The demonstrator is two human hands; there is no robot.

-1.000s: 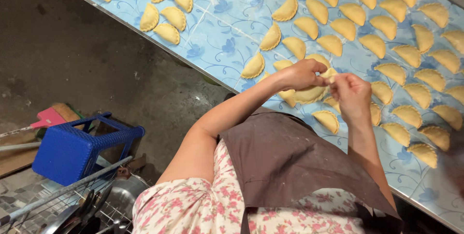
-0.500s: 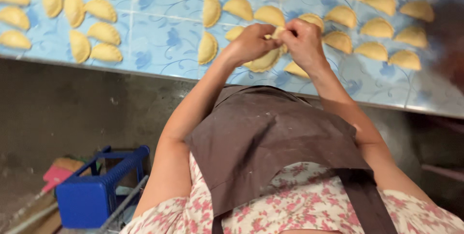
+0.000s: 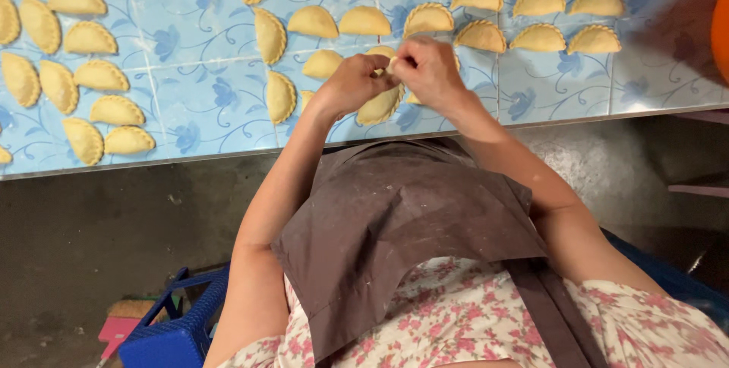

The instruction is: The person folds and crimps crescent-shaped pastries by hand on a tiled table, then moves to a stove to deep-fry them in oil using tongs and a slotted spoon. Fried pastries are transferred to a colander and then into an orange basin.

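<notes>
The left hand (image 3: 353, 83) is curled almost closed, its fingertips pinched on the upper edge of a half-moon pastry (image 3: 381, 104) of pale yellow dough. The right hand (image 3: 429, 72) meets it from the other side, fingers also bent in tight, thumb and forefinger nipping the same edge where the two hands touch. Both hands are clamped on this one pastry; neither shows an open palm. The pastry hangs below the knuckles, its rounded belly pointing down toward the near edge of the table (image 3: 190, 110), held just above the surface or resting lightly on it; which of the two cannot be told.

The table top is covered in light blue tiles with a darker blue flower pattern. Finished pastries lie across it in loose rows: a cluster at the far left (image 3: 91, 79), a few just left of the hands (image 3: 281, 97), and neat rows with crimped edges to the upper right (image 3: 539, 37). Several lie close beside the hands, partly hidden by them.

The person wears a brown apron (image 3: 402, 224) dusted with flour over a pink-flowered top (image 3: 456, 322). Bare forearms reach up from the bottom of the view to the table. Below the table edge is a dark concrete floor (image 3: 114, 224), with a blue plastic stool (image 3: 178, 330) at the lower left.
</notes>
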